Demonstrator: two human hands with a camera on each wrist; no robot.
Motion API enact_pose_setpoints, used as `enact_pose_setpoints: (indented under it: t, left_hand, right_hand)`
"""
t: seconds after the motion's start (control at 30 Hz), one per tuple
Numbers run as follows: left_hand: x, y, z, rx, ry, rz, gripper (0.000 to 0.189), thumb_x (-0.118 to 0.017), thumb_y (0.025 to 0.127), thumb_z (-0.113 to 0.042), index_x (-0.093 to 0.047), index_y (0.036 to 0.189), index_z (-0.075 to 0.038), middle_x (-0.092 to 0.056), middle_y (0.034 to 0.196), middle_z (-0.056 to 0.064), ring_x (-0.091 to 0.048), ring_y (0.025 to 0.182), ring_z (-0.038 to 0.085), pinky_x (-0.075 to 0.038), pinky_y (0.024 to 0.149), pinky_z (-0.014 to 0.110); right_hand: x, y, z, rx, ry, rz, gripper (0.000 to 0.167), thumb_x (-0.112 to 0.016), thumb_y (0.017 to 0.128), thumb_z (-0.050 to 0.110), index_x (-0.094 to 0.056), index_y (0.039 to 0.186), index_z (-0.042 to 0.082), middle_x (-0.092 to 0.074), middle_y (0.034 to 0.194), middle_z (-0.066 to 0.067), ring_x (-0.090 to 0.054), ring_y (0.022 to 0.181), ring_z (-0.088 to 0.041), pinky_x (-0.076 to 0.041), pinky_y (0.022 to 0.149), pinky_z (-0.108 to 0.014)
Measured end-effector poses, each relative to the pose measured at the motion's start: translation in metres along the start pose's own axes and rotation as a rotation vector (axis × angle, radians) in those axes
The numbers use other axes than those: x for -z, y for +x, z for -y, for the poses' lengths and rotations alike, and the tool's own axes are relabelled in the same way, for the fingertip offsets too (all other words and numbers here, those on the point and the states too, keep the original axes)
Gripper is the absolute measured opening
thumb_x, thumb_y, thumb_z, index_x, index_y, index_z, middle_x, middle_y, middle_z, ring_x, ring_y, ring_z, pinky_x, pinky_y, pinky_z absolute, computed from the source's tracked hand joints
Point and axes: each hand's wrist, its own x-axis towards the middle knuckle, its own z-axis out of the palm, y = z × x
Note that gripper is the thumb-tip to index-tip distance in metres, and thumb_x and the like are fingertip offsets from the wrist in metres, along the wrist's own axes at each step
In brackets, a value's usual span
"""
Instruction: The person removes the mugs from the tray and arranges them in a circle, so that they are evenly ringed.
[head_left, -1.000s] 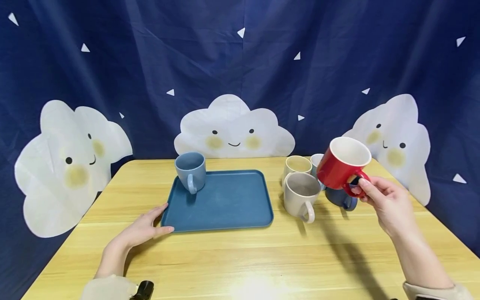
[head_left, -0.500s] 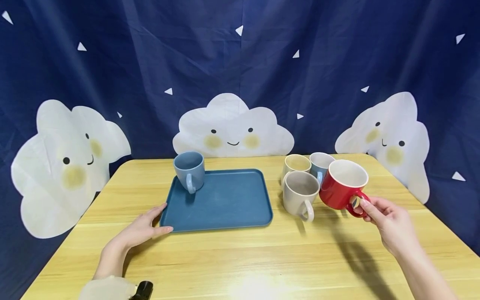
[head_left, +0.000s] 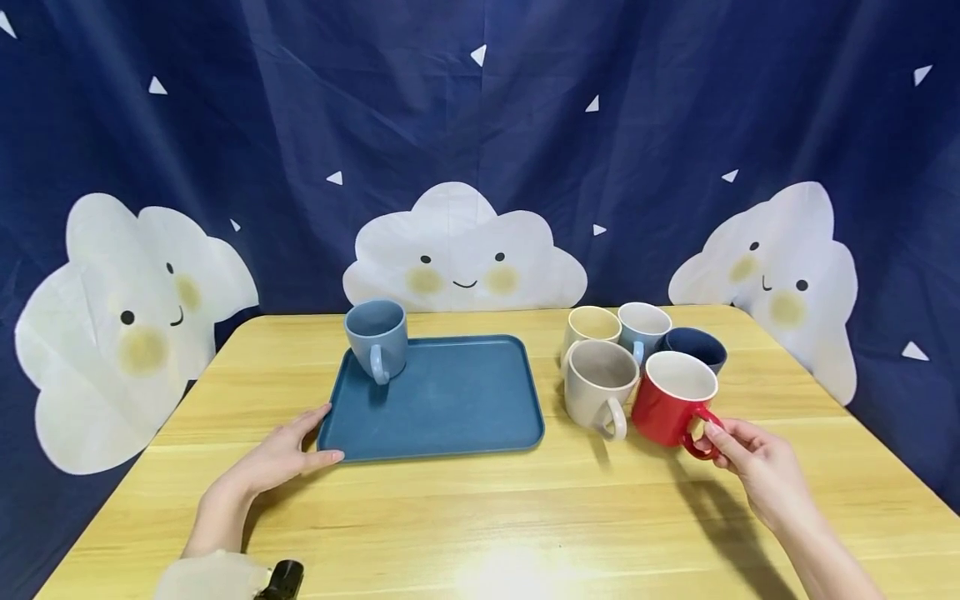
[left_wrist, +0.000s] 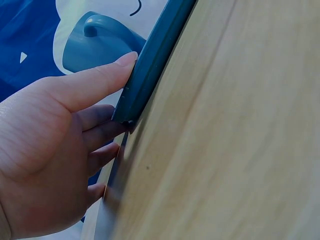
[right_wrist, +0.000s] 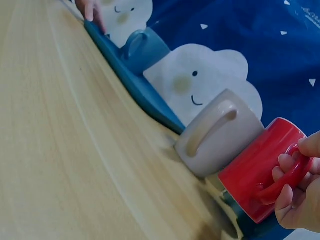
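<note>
My right hand (head_left: 761,467) pinches the handle of a red mug (head_left: 667,408) with a white inside. The mug is upright beside a greige mug (head_left: 596,392); in the right wrist view, the red mug (right_wrist: 262,170) appears slightly above the table, over its shadow. My left hand (head_left: 273,462) touches the left edge of a blue rectangular tray (head_left: 442,400), thumb at its front corner and fingers relaxed along the side. A grey-blue mug (head_left: 378,337) stands in the tray's back left corner, its handle facing front. The left wrist view shows the thumb against the tray rim (left_wrist: 155,60).
Behind the red and greige mugs stand a yellow mug (head_left: 592,325), a light blue mug (head_left: 645,321) with a white inside and a navy mug (head_left: 697,346). All are on a light wooden table (head_left: 465,517). A dark blue curtain (head_left: 480,125) with clouds hangs behind.
My right hand has lowered the red mug from above the navy mug to a spot in front of it, uncovering the navy and light blue mugs. My left hand keeps its place at the tray.
</note>
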Motion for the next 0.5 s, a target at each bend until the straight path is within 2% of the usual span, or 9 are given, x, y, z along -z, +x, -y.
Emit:
enact_pose_setpoints:
  t: [0.2,0.33,0.5]
  left_hand:
    - [0.002,0.000,0.000,-0.005,0.008,-0.008,0.087,-0.068,0.083,-0.039,-0.025,0.143,0.007,-0.024,0.142,0.034,-0.020,0.129,0.052,-0.017,0.098,0.067]
    - [0.001,0.001,0.001,-0.010,0.016,-0.009,0.087,-0.068,0.083,-0.040,-0.026,0.143,0.007,-0.025,0.142,0.034,-0.020,0.129,0.052,-0.017,0.098,0.067]
    - [0.000,0.001,0.002,-0.012,0.013,-0.013,0.087,-0.068,0.082,-0.040,-0.026,0.142,0.007,-0.025,0.142,0.034,-0.020,0.130,0.052,-0.013,0.099,0.068]
  right_hand:
    - [-0.012,-0.009,0.020,-0.039,0.027,-0.030,0.022,-0.056,0.092,0.005,-0.068,0.077,0.013,-0.064,0.068,0.003,-0.053,0.061,-0.005,-0.046,0.057,-0.015]
    - [-0.011,-0.010,0.017,-0.054,0.008,-0.044,0.024,-0.056,0.092,0.004,-0.069,0.076,0.016,-0.065,0.068,0.005,-0.053,0.062,-0.004,-0.046,0.057,-0.014]
    - [-0.005,-0.011,0.008,-0.025,0.040,-0.028,0.023,-0.054,0.092,0.002,-0.070,0.079,0.012,-0.066,0.070,0.004,-0.053,0.061,-0.006,-0.046,0.058,-0.014]
